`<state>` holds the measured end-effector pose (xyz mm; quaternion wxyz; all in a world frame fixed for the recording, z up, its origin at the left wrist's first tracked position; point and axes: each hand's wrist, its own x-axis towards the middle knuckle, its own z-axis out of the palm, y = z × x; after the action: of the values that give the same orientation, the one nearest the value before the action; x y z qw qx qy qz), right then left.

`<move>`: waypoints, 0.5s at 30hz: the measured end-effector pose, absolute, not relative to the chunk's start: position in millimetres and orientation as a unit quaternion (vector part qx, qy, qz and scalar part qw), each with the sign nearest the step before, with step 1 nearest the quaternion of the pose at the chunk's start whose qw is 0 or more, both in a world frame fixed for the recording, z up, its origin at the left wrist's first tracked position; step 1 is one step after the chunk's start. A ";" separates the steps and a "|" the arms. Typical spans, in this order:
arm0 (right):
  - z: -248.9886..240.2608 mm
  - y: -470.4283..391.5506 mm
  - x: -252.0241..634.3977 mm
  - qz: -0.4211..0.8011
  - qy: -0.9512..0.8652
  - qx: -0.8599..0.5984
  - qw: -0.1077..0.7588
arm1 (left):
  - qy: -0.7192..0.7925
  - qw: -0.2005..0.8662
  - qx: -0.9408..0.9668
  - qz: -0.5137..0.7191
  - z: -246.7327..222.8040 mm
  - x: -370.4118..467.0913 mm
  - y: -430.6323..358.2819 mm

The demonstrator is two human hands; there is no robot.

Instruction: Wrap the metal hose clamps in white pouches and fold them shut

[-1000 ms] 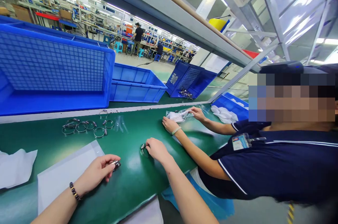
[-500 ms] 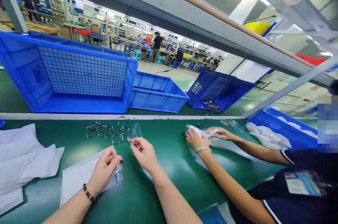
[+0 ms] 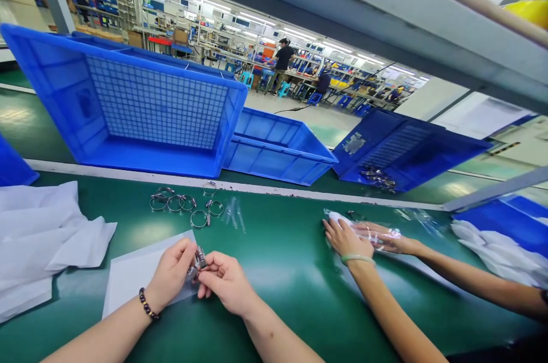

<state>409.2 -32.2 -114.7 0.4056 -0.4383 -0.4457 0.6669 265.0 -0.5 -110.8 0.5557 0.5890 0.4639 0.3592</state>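
Note:
My left hand (image 3: 172, 271) pinches metal hose clamps (image 3: 200, 258) between thumb and fingers. My right hand (image 3: 226, 282) meets it, its fingers closed on the lower part of the same small metal cluster; the fingers hide how many clamps there are. Beneath my left hand lies a flat white bag or sheet (image 3: 131, 270) with a translucent edge. Farther back on the green table (image 3: 274, 237), several loose hose clamps (image 3: 175, 203) lie in a group. Beside them are some thin clear plastic pieces (image 3: 234, 216).
White sheets or bags (image 3: 29, 237) are heaped at left. Blue crates (image 3: 158, 164) line the table's back, one holding metal clamps (image 3: 379, 178). At right, a co-worker's hands (image 3: 349, 237) press a clear plastic bag. A grey beam (image 3: 342, 26) crosses above.
My right hand has moved left and down with its hose clamp, and both hands now meet. The view has turned to the right. The co-worker's hands stay at the plastic bag.

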 end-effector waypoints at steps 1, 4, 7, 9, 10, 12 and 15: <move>-114.0 -32.6 408.0 0.676 -0.439 -0.433 0.404 | 0.458 0.571 0.578 0.362 -112.2 265.3 -2.0; -112.3 -33.3 406.2 0.682 -0.425 -0.425 0.417 | 0.432 0.589 0.562 0.389 -116.4 265.5 -5.8; -111.1 -33.8 406.5 0.684 -0.420 -0.420 0.423 | 0.426 0.597 0.566 0.377 -115.9 265.7 -6.3; -110.6 -34.5 407.1 0.697 -0.419 -0.413 0.410 | 0.423 0.627 0.562 0.335 -112.8 266.5 -5.0; -110.6 -34.9 407.4 0.703 -0.419 -0.410 0.403 | 0.419 0.644 0.558 0.313 -111.0 267.0 -4.3; -110.8 -36.0 408.1 0.710 -0.423 -0.405 0.392 | 0.417 0.664 0.552 0.285 -107.8 268.1 -3.2; -111.3 -37.6 409.5 0.705 -0.435 -0.411 0.381 | 0.429 0.661 0.539 0.298 -104.7 269.3 -3.0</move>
<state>409.5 -37.6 -111.3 0.3806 -0.4112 -0.4349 0.7049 269.3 -3.0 -104.7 0.6609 0.5391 0.4285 0.2983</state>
